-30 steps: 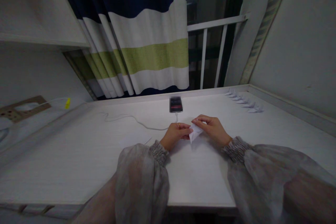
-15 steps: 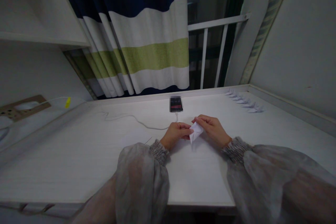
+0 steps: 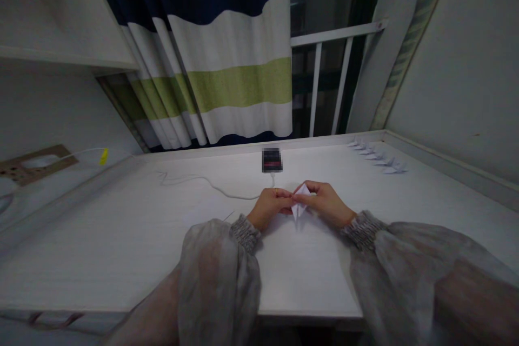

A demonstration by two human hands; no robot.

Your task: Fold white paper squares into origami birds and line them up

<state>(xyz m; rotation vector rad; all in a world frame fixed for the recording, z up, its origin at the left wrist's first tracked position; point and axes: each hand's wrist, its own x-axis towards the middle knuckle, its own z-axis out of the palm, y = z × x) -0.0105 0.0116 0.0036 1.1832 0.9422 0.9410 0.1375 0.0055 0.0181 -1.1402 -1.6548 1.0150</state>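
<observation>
A small folded piece of white paper [image 3: 300, 201] is pinched between both hands just above the white table [image 3: 121, 238]. My left hand [image 3: 270, 206], with a ring on one finger, grips the paper's left side with closed fingers. My right hand [image 3: 326, 204] pinches its right side, fingers pressed together. The paper's point hangs downward between the two hands. Both arms wear loose grey sheer sleeves.
A row of several small folded paper figures [image 3: 375, 158] lies at the far right of the table. A small dark device [image 3: 271, 159] with a white cable [image 3: 194, 179] sits behind my hands. Striped curtain [image 3: 227, 75], railing and walls enclose the table.
My right hand has shifted left, closer to my left hand, and the paper has turned from a slanted position to a more upright one, its tip pointing down.
</observation>
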